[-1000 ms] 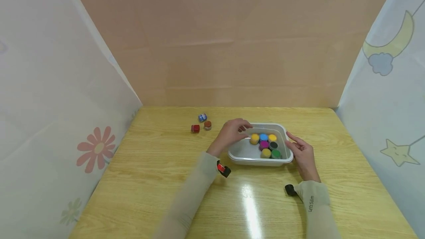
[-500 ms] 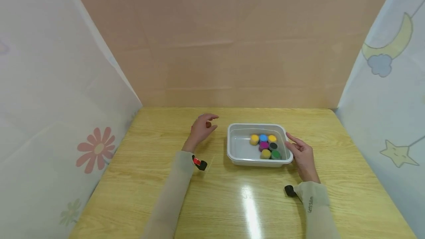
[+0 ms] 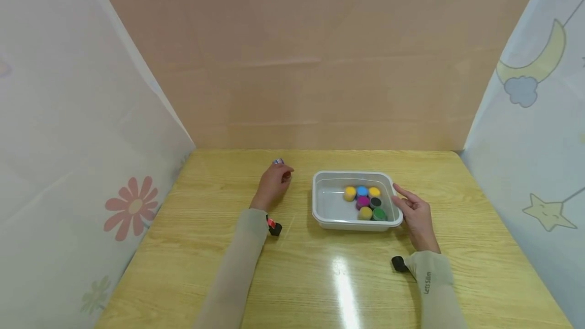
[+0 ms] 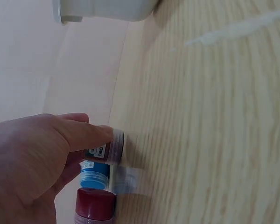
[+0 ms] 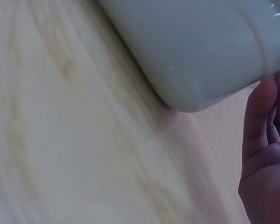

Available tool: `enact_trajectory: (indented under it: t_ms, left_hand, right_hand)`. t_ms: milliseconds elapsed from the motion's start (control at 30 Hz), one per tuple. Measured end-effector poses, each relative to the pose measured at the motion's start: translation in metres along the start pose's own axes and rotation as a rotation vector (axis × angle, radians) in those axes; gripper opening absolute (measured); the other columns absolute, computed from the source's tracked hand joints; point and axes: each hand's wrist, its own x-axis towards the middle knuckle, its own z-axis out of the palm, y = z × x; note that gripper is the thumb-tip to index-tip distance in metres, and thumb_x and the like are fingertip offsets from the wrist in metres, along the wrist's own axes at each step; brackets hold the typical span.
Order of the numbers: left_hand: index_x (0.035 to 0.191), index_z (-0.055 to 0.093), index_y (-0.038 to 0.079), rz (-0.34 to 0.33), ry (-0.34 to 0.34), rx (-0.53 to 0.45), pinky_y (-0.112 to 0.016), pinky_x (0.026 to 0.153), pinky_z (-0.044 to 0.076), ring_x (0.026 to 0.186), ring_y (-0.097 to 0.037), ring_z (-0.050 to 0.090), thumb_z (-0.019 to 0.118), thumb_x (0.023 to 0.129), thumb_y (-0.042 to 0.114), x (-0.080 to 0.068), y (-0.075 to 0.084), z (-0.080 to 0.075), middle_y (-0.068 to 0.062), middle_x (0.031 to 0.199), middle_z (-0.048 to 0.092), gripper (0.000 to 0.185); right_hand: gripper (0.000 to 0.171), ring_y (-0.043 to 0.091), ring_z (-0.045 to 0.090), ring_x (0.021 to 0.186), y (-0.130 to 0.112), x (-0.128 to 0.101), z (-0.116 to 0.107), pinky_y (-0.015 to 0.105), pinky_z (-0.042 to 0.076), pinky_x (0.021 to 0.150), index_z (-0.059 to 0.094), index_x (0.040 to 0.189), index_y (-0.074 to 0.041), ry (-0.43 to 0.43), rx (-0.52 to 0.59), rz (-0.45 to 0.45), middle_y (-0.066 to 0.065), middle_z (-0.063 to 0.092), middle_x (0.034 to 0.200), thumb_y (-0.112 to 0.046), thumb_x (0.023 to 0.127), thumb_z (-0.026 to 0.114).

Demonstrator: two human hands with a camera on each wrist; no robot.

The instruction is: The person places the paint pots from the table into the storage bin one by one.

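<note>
My left hand (image 3: pixel 272 187) is at the back left of the table, thumb and fingers pinching a small brown paint jar (image 4: pixel 103 153) with a printed label. Whether the jar touches the table I cannot tell. Close by in the left wrist view are a blue paint jar (image 4: pixel 94 178) and a red one (image 4: pixel 95 204); in the head view the hand hides the red one. My right hand (image 3: pixel 417 216) holds the right rim of a white plastic tray (image 3: pixel 320 221). Several paint jars with coloured lids, such as a purple one (image 3: pixel 362 202) and a green one (image 3: pixel 379 214), sit in its right half.
The wooden table (image 3: pixel 205 248) ends at a tan paper backdrop (image 3: pixel 297 65). Patterned sheets (image 3: pixel 91 116) hang on the left and right sides. Wood surface lies between the tray and the left hand.
My left hand went from over the tray's left side to the loose jars, its fingers then closing on the brown jar. The right hand and tray have stayed in place.
</note>
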Motion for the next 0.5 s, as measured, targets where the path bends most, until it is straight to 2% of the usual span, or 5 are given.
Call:
enact_trajectory:
  t_ms: [233, 500]
  left_hand:
    - [0.122, 0.073, 0.006, -0.030, -0.072, -0.027, -0.037, 0.099, 0.055, 0.110, -0.022, 0.065, 0.074, 0.095, 0.008, -0.0010, 0.0016, 0.0025, -0.007, 0.121, 0.071, 0.027]
    - [0.122, 0.071, 0.008, -0.017, -0.132, 0.027, -0.041, 0.095, 0.056, 0.104, -0.023, 0.068, 0.074, 0.096, 0.012, -0.0011, 0.0081, 0.0006, -0.006, 0.113, 0.071, 0.026]
  right_hand:
    - [0.046, 0.002, 0.050, 0.056, -0.0002, -0.0008, -0.0001, 0.017, 0.042, 0.049, 0.064, 0.141, -0.014, 0.000, 0.001, 0.000, -0.005, 0.070, 0.070, -0.021, 0.096, 0.075]
    - [0.045, 0.002, 0.045, 0.052, 0.0000, 0.0003, -0.0007, 0.021, 0.037, 0.047, 0.066, 0.140, -0.016, 0.004, -0.003, -0.001, -0.006, 0.069, 0.068, -0.021, 0.096, 0.076]
